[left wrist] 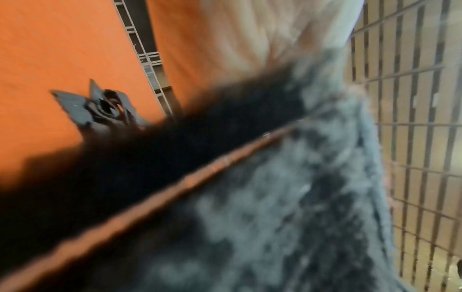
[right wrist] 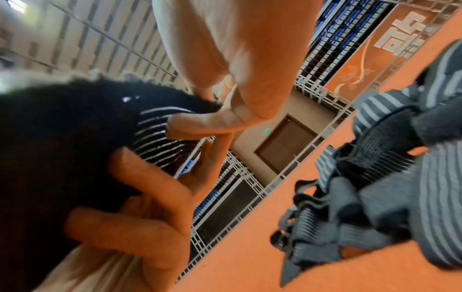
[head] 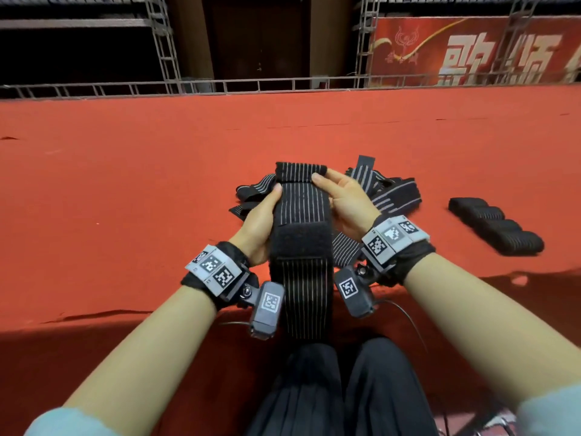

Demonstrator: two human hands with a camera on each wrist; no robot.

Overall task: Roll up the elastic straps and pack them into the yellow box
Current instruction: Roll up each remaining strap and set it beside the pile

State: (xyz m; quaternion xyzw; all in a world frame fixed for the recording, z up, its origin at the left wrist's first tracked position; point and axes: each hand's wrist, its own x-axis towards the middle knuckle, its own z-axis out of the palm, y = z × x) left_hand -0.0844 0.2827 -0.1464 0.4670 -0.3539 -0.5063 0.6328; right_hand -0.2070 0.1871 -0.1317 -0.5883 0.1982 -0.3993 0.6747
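A black elastic strap point(head: 301, 212) with thin white stripes and a fuzzy fastening patch is held up between both hands, its far end folded over into a short roll; the rest hangs toward my lap. My left hand point(head: 262, 220) grips its left edge, thumb on top. My right hand point(head: 341, 199) pinches the rolled end, thumb on top and fingers behind; the strap point(right wrist: 155, 126) shows under that thumb in the right wrist view. The left wrist view is filled by blurred strap fabric point(left wrist: 250, 197). No yellow box is in view.
A tangled pile of loose straps point(head: 386, 191) lies on the red carpeted surface point(head: 125, 184) just beyond my hands. A row of several rolled straps point(head: 496, 225) lies at the right. A metal truss point(head: 220, 86) and a red banner point(head: 471, 51) stand at the back.
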